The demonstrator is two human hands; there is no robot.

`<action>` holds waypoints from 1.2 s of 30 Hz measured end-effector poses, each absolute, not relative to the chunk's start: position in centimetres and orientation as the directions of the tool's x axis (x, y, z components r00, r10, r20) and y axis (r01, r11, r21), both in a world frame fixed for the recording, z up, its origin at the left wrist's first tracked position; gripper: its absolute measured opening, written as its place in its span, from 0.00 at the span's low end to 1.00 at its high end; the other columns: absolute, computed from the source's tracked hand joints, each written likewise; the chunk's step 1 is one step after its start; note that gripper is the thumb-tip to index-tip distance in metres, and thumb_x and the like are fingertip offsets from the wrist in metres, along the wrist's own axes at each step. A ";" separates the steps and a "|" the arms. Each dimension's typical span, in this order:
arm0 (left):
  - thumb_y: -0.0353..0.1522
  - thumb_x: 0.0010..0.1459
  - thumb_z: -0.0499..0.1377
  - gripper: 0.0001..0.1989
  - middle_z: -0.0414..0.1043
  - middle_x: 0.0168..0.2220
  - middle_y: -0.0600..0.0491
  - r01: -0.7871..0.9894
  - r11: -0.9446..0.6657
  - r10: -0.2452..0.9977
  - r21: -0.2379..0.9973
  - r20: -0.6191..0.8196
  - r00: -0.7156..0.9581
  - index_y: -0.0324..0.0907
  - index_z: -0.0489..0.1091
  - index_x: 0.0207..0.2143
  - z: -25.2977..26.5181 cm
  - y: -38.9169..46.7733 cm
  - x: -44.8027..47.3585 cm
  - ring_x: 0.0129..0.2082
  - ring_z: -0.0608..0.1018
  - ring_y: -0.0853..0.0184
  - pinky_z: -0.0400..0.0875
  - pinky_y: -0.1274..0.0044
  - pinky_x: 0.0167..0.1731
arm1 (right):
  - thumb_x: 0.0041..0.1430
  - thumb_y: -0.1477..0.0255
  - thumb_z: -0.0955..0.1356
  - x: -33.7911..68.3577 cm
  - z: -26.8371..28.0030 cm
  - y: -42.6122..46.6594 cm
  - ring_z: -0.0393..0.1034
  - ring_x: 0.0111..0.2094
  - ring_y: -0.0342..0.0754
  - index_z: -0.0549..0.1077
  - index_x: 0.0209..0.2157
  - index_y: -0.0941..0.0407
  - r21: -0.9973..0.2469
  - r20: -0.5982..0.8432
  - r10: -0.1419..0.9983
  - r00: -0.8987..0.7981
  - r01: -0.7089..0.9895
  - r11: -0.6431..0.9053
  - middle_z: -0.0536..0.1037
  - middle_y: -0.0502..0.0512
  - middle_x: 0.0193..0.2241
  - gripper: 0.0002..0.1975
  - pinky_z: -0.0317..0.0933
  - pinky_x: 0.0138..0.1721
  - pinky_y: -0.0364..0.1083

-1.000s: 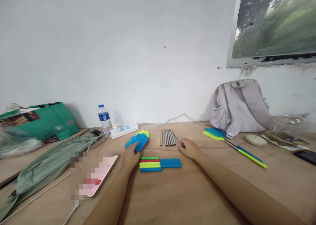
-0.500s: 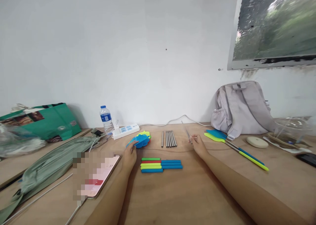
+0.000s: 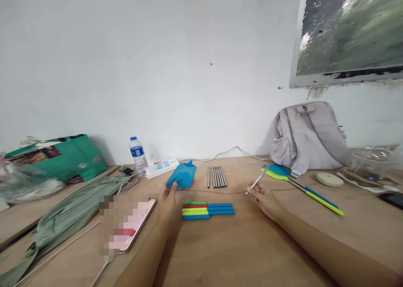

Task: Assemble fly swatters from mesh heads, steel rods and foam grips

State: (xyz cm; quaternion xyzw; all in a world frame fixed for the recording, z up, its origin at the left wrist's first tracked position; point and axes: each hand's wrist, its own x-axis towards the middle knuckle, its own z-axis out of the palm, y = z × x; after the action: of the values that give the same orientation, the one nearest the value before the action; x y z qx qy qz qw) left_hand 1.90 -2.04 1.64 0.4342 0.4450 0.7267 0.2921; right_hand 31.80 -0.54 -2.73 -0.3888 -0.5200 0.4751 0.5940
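My left hand [image 3: 167,198] grips a blue perforated fly swatter head [image 3: 182,175] by its edge, its holed face tilted toward me. My right hand [image 3: 262,198] pinches a thin metal tube [image 3: 255,181] that slants up to the right. Between the hands, several metal tubes [image 3: 219,177] lie side by side, with a single tube [image 3: 208,177] just left of them. Nearer to me rest coloured handle sleeves: blue [image 3: 221,209], yellow [image 3: 195,211], red [image 3: 195,206] and green [image 3: 195,203]. Right of my right hand lie two fly swatters with long handles, one blue [image 3: 278,170] and one yellow [image 3: 324,204].
On the left are a phone [image 3: 135,228], a grey-green bag [image 3: 78,207], a green bag [image 3: 78,156], a water bottle [image 3: 137,152] and a power strip [image 3: 163,168]. A backpack [image 3: 311,140], a round white object [image 3: 329,179] and a clear plastic bowl [image 3: 374,163] stand right.
The blue swatter head has been lifted and turned to show its holed face. In my right hand, the tube has swung from leaning left to leaning right, and the hand has moved slightly right and nearer.
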 end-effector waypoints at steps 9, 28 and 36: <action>0.39 0.44 0.61 0.16 0.75 0.34 0.53 -0.421 -0.192 0.948 0.887 0.056 -0.313 0.42 0.68 0.36 2.1 -4.0 5.5 0.35 0.76 0.62 0.72 0.74 0.33 | 0.57 0.55 0.55 33.3 -0.4 -6.0 0.58 0.21 0.43 0.58 0.25 0.54 -0.722 0.366 0.831 -0.419 0.436 0.538 0.64 0.47 0.18 0.17 0.52 0.24 0.43; 0.40 0.38 0.64 0.18 0.75 0.27 0.52 -0.404 -0.053 0.997 0.913 0.025 -0.075 0.39 0.69 0.31 2.8 -5.6 6.7 0.26 0.77 0.63 0.72 0.72 0.28 | 0.58 0.62 0.58 33.3 1.3 -6.4 0.67 0.26 0.47 0.69 0.34 0.52 -0.295 0.371 0.752 -0.544 0.699 0.651 0.74 0.51 0.25 0.12 0.50 0.24 0.42; 0.41 0.39 0.63 0.15 0.73 0.24 0.55 -0.249 -0.054 0.999 0.967 0.051 -0.018 0.40 0.68 0.27 2.0 -4.9 5.9 0.23 0.74 0.67 0.69 0.75 0.27 | 0.57 0.61 0.60 34.8 2.3 -5.9 0.66 0.26 0.47 0.73 0.34 0.50 -0.278 0.334 0.706 -0.624 0.651 0.707 0.75 0.52 0.24 0.13 0.51 0.28 0.43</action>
State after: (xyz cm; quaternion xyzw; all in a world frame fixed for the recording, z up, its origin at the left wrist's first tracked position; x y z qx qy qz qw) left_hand 5.87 -4.91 2.02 0.4433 0.4228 0.5748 0.5425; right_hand 34.79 -5.88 2.34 -0.3773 -0.8989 0.0652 0.2131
